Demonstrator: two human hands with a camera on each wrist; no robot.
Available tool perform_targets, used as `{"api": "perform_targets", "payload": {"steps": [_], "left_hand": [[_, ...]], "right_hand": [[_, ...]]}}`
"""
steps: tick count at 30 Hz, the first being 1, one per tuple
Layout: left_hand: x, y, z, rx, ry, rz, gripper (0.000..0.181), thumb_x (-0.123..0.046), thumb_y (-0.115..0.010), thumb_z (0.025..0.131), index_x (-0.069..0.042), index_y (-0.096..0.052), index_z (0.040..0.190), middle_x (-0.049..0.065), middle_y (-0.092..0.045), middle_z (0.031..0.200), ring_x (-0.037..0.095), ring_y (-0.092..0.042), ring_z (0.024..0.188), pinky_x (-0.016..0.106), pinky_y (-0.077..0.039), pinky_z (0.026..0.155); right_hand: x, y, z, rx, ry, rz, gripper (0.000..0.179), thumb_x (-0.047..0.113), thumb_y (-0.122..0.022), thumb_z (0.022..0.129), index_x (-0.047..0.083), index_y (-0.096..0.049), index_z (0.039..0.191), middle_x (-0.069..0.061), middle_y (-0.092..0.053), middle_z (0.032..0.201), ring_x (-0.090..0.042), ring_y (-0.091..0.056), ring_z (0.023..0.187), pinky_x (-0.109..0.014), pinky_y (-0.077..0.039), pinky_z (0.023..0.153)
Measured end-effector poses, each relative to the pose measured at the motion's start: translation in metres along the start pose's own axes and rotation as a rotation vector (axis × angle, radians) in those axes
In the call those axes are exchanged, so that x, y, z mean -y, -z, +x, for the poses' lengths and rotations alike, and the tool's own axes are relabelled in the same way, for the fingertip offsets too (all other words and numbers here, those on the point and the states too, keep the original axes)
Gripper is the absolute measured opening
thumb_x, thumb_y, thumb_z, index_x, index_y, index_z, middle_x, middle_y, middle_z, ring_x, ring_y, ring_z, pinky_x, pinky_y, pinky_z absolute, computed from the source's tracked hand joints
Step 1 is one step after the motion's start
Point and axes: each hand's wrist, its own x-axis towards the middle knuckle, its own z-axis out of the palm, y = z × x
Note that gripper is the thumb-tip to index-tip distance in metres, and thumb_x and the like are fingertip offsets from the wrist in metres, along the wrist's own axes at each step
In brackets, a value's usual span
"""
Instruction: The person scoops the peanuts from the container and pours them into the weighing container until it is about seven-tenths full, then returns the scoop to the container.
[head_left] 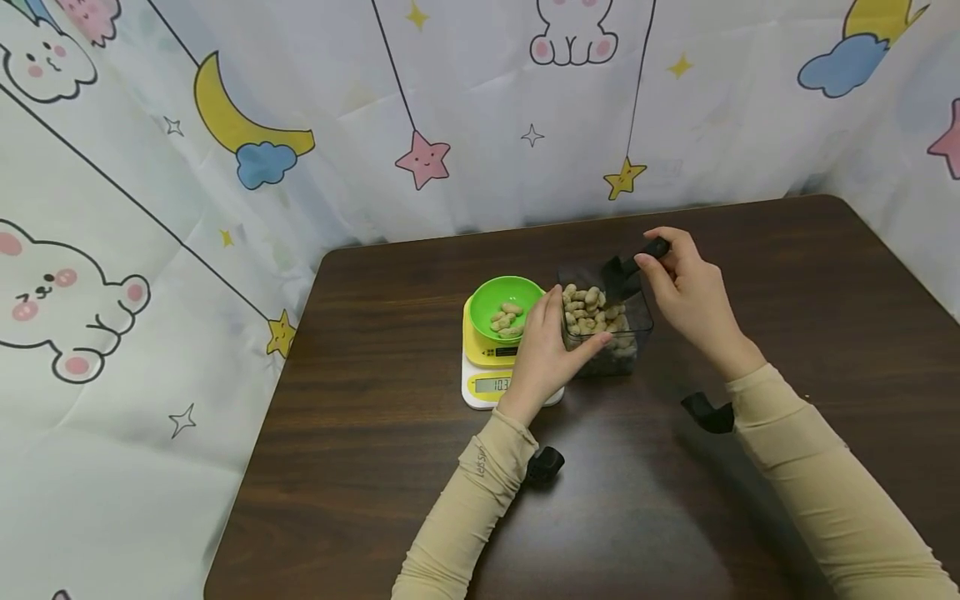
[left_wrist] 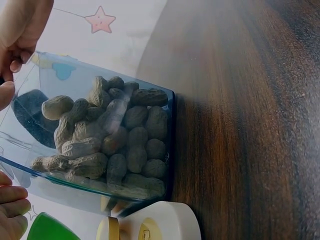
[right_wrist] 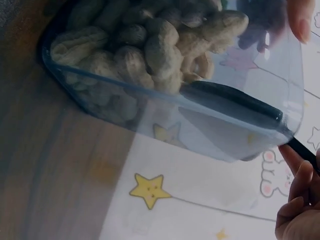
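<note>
A clear plastic container [head_left: 643, 321] of unshelled peanuts [left_wrist: 137, 142] stands on the dark table. My right hand [head_left: 693, 296] grips the handle of a black scoop [head_left: 618, 279], whose blade dips into the container beside the peanuts. In the right wrist view the scoop [right_wrist: 232, 102] slants along the inner wall. My left hand [head_left: 546, 354] rests at the container's left side, with straight fingers along it and the thumb stretched across the front rim. Just left is a green bowl [head_left: 486, 293] with several peanuts, on a yellow and white kitchen scale [head_left: 472, 367], its display partly hidden by my left hand.
The brown wooden table [head_left: 360, 467] extends to both sides and toward me. A white cloth with cartoon stars, moons and bears [head_left: 480, 100] hangs behind it. Black straps show beneath both wrists.
</note>
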Motion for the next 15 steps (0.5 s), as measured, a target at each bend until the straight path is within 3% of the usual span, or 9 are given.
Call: {"api": "perform_targets", "payload": {"steps": [9,15], "left_hand": [[-0.001,0.0,0.001,0.007,0.001,0.003,0.09,-0.055,-0.06,0.084,-0.005,-0.021,0.149,0.013,-0.027,0.152,0.026,-0.028,0.141,0.043,-0.033,0.112],[-0.001,0.0,0.001,0.011,-0.003,0.015,0.091,-0.055,-0.059,0.084,-0.006,-0.02,0.149,0.012,-0.026,0.153,0.026,-0.027,0.141,0.043,-0.033,0.112]], "right_hand": [[0.0,-0.01,-0.005,0.076,0.024,-0.003,0.033,0.022,-0.05,0.097,0.006,-0.044,0.125,-0.005,-0.051,0.07,-0.008,-0.034,0.045,-0.023,-0.031,0.041],[0.003,-0.012,-0.008,0.116,0.001,0.022,0.03,0.024,-0.058,0.092,0.008,-0.049,0.116,-0.007,-0.056,0.063,-0.008,-0.033,0.04,-0.024,-0.03,0.039]]}}
